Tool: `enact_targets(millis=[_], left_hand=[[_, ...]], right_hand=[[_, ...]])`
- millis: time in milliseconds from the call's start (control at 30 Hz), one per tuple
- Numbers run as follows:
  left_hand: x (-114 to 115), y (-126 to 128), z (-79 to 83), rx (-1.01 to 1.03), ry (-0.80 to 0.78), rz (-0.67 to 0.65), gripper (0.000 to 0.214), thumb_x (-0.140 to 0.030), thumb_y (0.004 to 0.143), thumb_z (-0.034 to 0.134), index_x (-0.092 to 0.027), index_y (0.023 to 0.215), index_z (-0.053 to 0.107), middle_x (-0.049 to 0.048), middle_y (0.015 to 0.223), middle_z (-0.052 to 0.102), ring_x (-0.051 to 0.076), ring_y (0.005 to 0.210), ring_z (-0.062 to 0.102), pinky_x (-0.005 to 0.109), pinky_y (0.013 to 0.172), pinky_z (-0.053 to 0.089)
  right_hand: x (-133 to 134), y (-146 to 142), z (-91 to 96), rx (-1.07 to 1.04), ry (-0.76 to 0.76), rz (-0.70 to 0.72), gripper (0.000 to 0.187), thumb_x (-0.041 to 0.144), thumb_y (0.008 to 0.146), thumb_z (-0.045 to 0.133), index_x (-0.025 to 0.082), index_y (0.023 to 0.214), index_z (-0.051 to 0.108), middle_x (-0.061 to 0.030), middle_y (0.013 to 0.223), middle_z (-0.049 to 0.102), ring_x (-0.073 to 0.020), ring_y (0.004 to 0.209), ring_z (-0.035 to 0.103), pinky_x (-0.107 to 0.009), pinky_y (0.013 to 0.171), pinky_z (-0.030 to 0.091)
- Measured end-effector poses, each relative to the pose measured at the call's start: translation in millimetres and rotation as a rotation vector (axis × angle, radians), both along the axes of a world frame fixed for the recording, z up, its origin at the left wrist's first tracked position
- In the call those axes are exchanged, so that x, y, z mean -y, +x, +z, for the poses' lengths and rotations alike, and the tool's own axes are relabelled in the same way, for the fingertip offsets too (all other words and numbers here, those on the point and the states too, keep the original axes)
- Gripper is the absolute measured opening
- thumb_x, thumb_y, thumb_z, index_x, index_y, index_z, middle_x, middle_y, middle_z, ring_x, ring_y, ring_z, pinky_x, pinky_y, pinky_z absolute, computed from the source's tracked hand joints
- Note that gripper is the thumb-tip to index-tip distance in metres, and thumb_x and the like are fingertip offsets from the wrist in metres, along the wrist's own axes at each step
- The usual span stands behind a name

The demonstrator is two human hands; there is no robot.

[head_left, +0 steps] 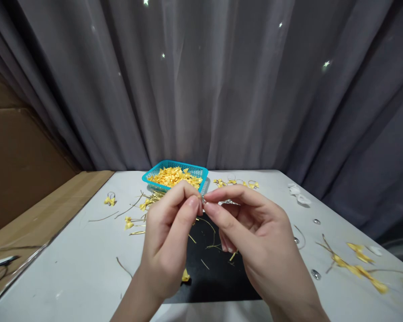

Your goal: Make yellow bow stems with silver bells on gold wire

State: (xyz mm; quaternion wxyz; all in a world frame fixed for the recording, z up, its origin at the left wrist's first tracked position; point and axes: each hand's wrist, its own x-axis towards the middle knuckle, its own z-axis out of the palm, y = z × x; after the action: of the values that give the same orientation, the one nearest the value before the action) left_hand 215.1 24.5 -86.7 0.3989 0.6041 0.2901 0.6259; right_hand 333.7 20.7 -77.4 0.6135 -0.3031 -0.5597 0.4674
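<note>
My left hand (173, 232) and my right hand (251, 223) meet fingertip to fingertip over a black mat (218, 268). Thumb and index finger of each are pinched together around a tiny silvery piece (203, 198), mostly covered by the fingertips, so its kind is unclear. A sparkling silver ornament (230, 202) shows in the gap between my right thumb and index finger; I cannot tell whether that hand holds it. Under my left wrist, a yellow ribbon bow (186, 275) lies on the mat. Gold wire ties (156, 196) are piled behind my left hand.
A blue basket (201, 170) full of yellow bows stands at the back. Rings with bows (110, 199) lie at left and back. Along the right are silver discs (315, 274), yellow bows with strands (359, 270) and white scraps (298, 194). Cardboard (27, 205) borders the white table's left.
</note>
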Motion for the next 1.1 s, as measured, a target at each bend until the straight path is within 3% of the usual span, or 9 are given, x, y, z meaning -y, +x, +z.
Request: enact_targets(millis=[1100], left_hand=[[2.0, 4.4, 1.6, 0.063, -0.049, 0.071, 0.029, -0.019, 0.090, 0.045, -0.017, 0.062, 0.045, -0.0024, 0.058, 0.033, 0.011, 0.054, 0.030, 0.027, 0.051, 0.027]], right_hand=[[2.4, 1.5, 2.6, 0.028, 0.005, -0.036, 0.002, 0.020, 0.080, 0.068, 0.022, 0.079, 0.068, 0.0036, 0.060, 0.055, -0.0038, 0.042, 0.042, -0.014, 0.037, 0.035]])
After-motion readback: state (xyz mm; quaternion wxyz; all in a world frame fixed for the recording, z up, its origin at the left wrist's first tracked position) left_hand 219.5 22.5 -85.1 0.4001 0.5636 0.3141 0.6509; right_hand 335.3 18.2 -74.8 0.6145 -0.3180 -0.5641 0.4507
